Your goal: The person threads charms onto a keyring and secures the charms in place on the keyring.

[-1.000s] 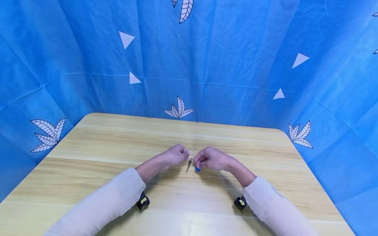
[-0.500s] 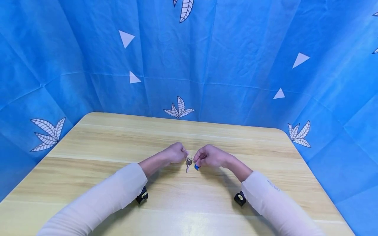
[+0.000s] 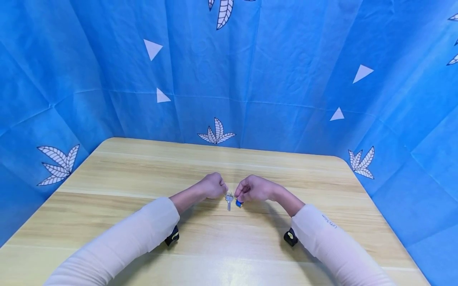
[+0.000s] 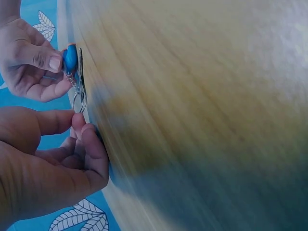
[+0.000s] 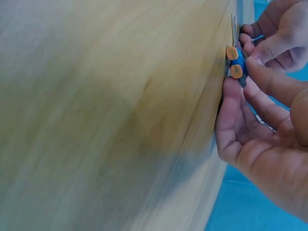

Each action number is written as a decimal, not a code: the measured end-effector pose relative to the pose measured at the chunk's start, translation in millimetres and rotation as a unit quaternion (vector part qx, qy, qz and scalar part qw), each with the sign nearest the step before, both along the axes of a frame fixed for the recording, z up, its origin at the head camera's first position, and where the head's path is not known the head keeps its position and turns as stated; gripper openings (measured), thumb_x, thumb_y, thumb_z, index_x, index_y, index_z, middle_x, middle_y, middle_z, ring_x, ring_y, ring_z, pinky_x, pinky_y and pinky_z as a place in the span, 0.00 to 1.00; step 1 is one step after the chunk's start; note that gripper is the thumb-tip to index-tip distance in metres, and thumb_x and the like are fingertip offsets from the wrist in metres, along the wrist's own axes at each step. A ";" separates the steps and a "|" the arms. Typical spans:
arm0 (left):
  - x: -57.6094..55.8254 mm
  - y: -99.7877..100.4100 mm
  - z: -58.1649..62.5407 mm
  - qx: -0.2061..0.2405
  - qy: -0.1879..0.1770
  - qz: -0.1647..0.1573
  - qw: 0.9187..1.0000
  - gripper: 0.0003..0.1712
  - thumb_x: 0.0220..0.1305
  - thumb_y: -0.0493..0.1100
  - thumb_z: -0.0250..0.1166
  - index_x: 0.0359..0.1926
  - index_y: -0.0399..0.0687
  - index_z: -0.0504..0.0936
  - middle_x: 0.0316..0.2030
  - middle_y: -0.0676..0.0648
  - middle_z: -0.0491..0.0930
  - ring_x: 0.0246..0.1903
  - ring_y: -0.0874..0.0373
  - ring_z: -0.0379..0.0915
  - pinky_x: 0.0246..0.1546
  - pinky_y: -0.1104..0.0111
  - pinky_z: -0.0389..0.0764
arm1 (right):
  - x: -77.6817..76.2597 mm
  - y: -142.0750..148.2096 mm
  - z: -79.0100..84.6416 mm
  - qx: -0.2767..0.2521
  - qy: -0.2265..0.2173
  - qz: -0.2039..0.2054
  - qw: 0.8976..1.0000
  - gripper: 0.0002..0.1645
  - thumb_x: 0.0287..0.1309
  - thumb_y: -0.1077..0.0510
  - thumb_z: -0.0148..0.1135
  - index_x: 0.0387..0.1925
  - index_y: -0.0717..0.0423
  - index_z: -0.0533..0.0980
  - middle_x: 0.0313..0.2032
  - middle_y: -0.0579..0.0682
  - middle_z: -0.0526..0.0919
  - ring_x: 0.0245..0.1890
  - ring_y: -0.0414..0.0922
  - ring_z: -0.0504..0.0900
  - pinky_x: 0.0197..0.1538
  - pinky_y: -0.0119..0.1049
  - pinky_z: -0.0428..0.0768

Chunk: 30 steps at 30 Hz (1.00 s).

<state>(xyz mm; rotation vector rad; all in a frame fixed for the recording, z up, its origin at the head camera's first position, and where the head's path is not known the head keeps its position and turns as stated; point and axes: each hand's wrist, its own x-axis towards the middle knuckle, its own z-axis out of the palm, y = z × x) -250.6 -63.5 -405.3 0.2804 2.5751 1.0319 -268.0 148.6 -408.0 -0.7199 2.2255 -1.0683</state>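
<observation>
Over the middle of the table, my left hand pinches a metal key ring between thumb and forefinger. From that ring a silver key hangs down, its blade pointing toward me. A small blue charm with orange parts is pinched by my right hand, just right of the key. A short chain runs between charm and ring in the left wrist view. The two hands face each other, fingertips a small gap apart.
The wooden table spreads around both hands. A blue curtain with leaf prints stands behind its far edge and along the sides. Black wrist cameras hang beneath both light sleeves.
The key has swung from a slant to nearly straight, and its broad face now shows. Both hands have risen slightly and keep their grips. More orange shows on the charm.
</observation>
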 end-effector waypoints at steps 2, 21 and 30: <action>-0.3 -0.5 -0.3 -0.002 0.005 -0.002 1.000 0.30 0.72 0.36 0.61 0.11 0.51 0.63 0.11 0.56 0.60 0.12 0.64 0.54 0.22 0.72 0.66 | -0.1 0.4 1.4 0.007 0.006 0.001 1.000 0.07 0.62 0.70 0.67 0.43 0.67 0.82 0.36 0.52 0.88 0.37 0.41 0.84 0.47 0.33 0.82; -7.6 -5.5 -1.9 -0.018 0.029 0.016 0.999 0.13 0.66 0.31 0.60 0.24 0.41 0.82 0.47 0.48 0.86 0.23 0.60 0.70 0.27 0.70 0.73 | -5.2 18.3 7.9 0.019 0.040 0.018 0.999 0.13 0.64 0.65 0.68 0.48 0.67 0.80 0.41 0.52 0.86 0.43 0.43 0.82 0.47 0.34 0.81; -8.4 -13.1 3.2 0.043 0.038 0.002 0.998 0.04 0.72 0.36 0.61 0.41 0.42 0.83 0.38 0.47 0.81 0.31 0.55 0.76 0.32 0.68 0.79 | -2.7 27.6 10.6 0.000 0.088 -0.002 0.996 0.14 0.67 0.63 0.65 0.51 0.66 0.80 0.45 0.54 0.86 0.47 0.47 0.83 0.49 0.39 0.82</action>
